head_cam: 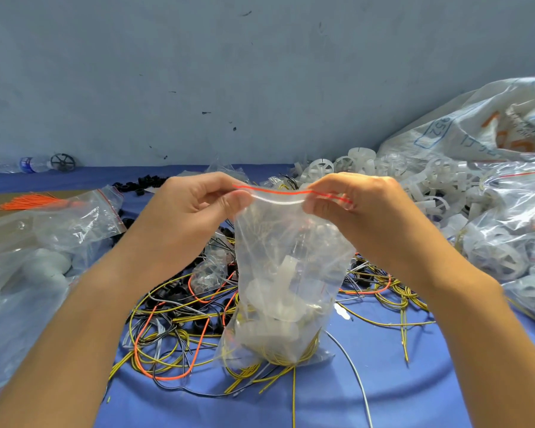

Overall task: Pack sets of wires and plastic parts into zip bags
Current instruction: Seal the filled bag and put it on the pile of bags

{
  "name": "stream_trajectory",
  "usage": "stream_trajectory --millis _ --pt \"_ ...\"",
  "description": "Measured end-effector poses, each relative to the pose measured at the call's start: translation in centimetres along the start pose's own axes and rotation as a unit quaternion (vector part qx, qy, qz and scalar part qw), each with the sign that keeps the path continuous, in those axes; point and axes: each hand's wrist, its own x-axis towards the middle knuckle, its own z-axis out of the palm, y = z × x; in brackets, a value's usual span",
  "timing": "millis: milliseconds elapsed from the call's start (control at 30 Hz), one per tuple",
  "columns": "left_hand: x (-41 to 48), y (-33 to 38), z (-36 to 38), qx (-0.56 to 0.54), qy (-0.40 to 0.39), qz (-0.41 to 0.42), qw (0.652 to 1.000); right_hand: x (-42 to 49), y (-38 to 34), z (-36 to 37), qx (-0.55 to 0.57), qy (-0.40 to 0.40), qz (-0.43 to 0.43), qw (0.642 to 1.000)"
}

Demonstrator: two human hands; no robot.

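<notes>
L hand (203, 202) and R hand (349, 200) pinch the zip bag (286, 267) strip (bag already loaded w/ wires, plastic parts); an uneven press could leave the seal gapped, spilling contents.

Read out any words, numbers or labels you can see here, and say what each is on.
"252", tilted in a blue box, probably: white woven sack, far right.
Blue characters and orange print on that sack: too blurred to read.
Water bottle label: too small to read.
Zip bag: no readable print.
</notes>
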Motion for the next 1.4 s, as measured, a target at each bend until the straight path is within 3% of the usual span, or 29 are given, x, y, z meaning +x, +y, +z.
stream_trajectory --millis 167,333,733,933,1200,1400 --pt "0.0 1.1 1.2 -0.016 0.012 -0.002 1.0 0.2 -1.8 0.9 -0.018 -0.038 -0.062 0.997" --pt "0.0 1.8 1.7 -0.055 0.016 0.012 0.998 0.1 -2.7 1.6 -0.052 -0.022 -0.104 0.993" --pt "0.2 0.4 1.8 -0.229 -0.015 -0.06 0.971 -0.1 -3.3 1.4 -0.079 0.014 -0.095 0.992" --pt "0.0 0.6 3.1 -0.199 0.035 -0.05 0.978 -0.1 -3.3 1.8 -0.093 0.036 -0.081 0.992" --pt "-0.2 1.5 5.4 -0.102 0.164 -0.05 0.98 -0.4 -3.8 2.3 -0.139 0.05 -0.054 0.988" --pt "0.0 0.8 4.9 -0.077 0.203 -0.053 0.975 -0.2 -3.3 2.4 -0.146 0.052 -0.043 0.987"
